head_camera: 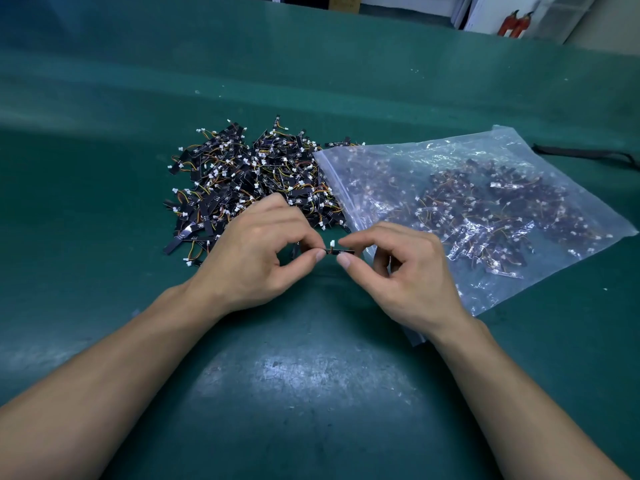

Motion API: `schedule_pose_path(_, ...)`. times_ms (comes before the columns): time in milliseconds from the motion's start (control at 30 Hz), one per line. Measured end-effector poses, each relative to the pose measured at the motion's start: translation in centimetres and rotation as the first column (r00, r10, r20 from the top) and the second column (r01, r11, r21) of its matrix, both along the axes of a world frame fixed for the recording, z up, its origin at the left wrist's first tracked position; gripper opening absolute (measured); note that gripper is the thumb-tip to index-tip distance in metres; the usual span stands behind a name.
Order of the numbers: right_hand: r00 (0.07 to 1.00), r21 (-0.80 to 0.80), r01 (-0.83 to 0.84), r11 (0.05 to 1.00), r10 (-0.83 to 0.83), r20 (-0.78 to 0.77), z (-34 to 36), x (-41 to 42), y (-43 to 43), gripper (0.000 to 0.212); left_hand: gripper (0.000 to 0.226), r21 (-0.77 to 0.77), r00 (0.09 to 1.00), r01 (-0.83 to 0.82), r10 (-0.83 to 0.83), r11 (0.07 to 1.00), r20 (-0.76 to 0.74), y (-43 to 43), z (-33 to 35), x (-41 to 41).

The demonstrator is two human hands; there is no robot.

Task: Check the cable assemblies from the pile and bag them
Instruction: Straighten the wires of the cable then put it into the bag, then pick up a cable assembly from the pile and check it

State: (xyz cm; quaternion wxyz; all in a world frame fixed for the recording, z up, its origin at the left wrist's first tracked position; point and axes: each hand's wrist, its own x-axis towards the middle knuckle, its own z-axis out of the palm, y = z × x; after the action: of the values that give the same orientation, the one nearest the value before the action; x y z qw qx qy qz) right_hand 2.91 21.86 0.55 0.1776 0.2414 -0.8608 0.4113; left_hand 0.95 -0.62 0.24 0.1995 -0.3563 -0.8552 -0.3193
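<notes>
Both hands — left hand [256,251], right hand [405,271] — pinch one cable piece [341,252] between them. The pile [249,174] lies beyond the left hand; the bag [485,209] lies beyond the right.

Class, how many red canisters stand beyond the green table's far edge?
2. One red canister stands past the table edge, top right; the second canister is just right of it. Others may be hidden behind the table.
</notes>
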Motion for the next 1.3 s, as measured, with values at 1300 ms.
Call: schedule_pose_path(1300, 0.893, -0.135, 0.435, 0.891, -0.406, 0.193, 2.4, -0.7, 2.3, 0.017, 0.017, -0.246, 0.985, -0.125, 0.150, 0.961, 0.085, 7.7, 1.9, -2.9)
